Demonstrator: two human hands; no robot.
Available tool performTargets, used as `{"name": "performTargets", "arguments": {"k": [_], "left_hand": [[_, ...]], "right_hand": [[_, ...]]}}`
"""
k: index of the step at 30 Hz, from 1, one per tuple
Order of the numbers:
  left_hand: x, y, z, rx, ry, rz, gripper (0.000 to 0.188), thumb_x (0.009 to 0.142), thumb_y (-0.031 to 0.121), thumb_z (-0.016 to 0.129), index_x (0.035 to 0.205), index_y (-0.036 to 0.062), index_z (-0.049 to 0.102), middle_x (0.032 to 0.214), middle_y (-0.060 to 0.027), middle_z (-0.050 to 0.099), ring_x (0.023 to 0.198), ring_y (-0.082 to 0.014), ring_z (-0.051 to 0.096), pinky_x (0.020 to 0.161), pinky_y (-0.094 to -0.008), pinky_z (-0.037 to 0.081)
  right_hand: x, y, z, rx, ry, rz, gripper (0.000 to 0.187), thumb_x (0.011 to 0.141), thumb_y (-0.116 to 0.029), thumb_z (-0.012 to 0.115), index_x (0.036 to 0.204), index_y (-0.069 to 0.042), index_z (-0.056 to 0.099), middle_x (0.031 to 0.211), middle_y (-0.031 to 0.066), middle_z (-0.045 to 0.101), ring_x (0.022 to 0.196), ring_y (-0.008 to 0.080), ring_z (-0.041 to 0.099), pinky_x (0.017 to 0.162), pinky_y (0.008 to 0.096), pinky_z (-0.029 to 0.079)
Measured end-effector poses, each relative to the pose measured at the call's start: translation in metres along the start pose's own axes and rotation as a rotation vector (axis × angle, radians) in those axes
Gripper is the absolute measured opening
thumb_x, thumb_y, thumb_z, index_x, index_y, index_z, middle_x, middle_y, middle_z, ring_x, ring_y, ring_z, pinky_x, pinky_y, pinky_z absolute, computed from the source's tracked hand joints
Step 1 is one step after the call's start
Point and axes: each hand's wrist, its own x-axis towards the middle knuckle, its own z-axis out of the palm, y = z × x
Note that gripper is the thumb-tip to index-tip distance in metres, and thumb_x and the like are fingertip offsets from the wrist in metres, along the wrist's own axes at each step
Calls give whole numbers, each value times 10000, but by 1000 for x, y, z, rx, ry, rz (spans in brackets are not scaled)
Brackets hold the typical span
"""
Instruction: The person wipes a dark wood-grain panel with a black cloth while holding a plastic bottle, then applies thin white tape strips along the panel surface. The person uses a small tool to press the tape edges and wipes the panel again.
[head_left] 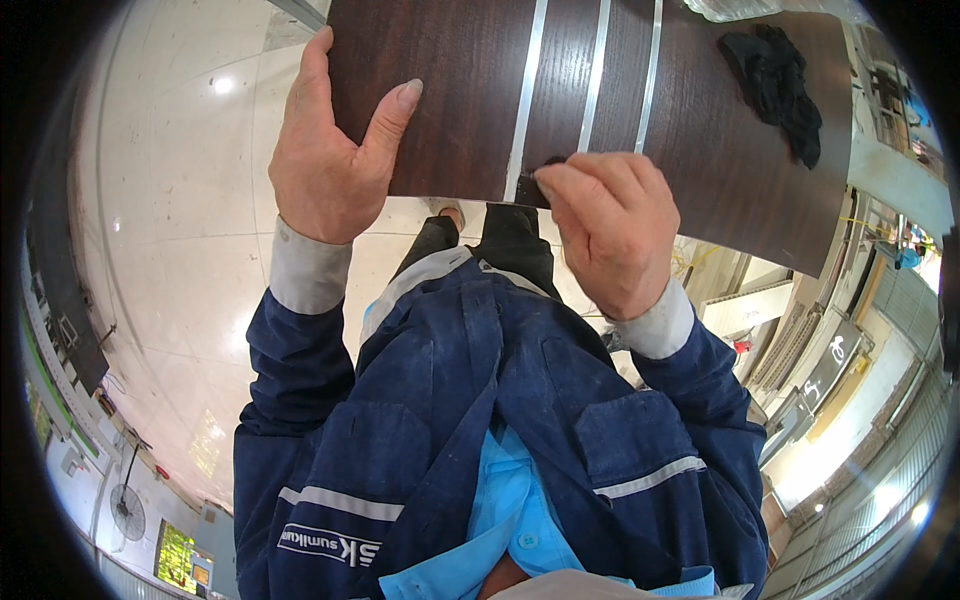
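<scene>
In the head view, one dark wood-grain panel (555, 110) lies before the person, its three silver strips (595, 75) seemingly all in place; how much work along them is left cannot be told. The left hand (335, 170) rests on the panel's left end, its grip spread and holding nothing. The right hand (620, 225) pinches one small dark piece (551, 162), mostly hidden, beside the leftmost strip's near end. One crumpled black cloth (775, 85) lies farther right.

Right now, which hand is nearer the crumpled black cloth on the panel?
Right. The right hand is at the panel's near edge, left of the black cloth and not touching it; the left hand is farther, at the panel's left end.
</scene>
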Motion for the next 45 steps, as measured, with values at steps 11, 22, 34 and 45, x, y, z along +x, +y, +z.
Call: {"name": "performTargets", "arguments": {"k": [11,22,34,45], "left_hand": [[4,8,-7,136,-11,28,905,1006,638,686,1547,-64,503,1452,-332,624,1312,-491,650,1121,-606,497],[-31,74,15,295,-274,319,791,984,481,718,1572,-12,528,1616,-361,468,1547,-560,386,1247,-728,233],[-61,105,-24,-404,-522,183,808,820,288,954,1476,-7,587,1257,-195,773,1167,-355,770,1016,-405,620],[-33,85,-50,-188,-422,36,282,1049,-24,632,1324,28,664,1159,-167,805,1006,-322,802,888,-382,644]], "right_hand": [[-24,-11,-20,114,-64,21,254,833,-53,830,1077,-104,783,1014,59,739,922,275,682,786,409,509],[-42,-5,-26,290,94,321,168,897,0,811,1060,-31,782,1028,110,754,908,282,701,799,387,552],[-30,-45,-21,1042,-25,845,123,1040,-64,729,1129,20,736,1024,60,752,889,90,675,791,263,562],[-17,-16,-18,656,246,662,131,1049,-95,728,1100,21,763,1007,86,770,907,130,703,837,293,567]]}}
